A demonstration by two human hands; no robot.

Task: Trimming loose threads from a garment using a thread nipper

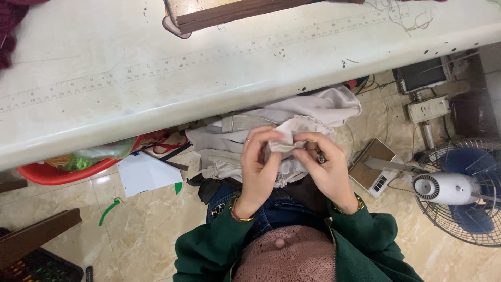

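Note:
Below the table's edge, my left hand (257, 164) and my right hand (322, 166) both pinch a gathered piece of beige cloth (290, 133). The fingertips of the two hands almost meet on a bunched fold. More of the same beige garment (318, 107) hangs from under the table and spills onto my lap. My right hand also holds a small dark metal tool (319, 155) against its fingers. Green sleeves cover both arms, with a bracelet on each wrist.
A long white worktable (156, 78) with printed ruler marks fills the upper half. A wooden block (229, 13) lies on it. On the tiled floor stand a red basin (57, 172), a white paper sheet (146, 175), a pedal (373, 167) and a fan (459, 190).

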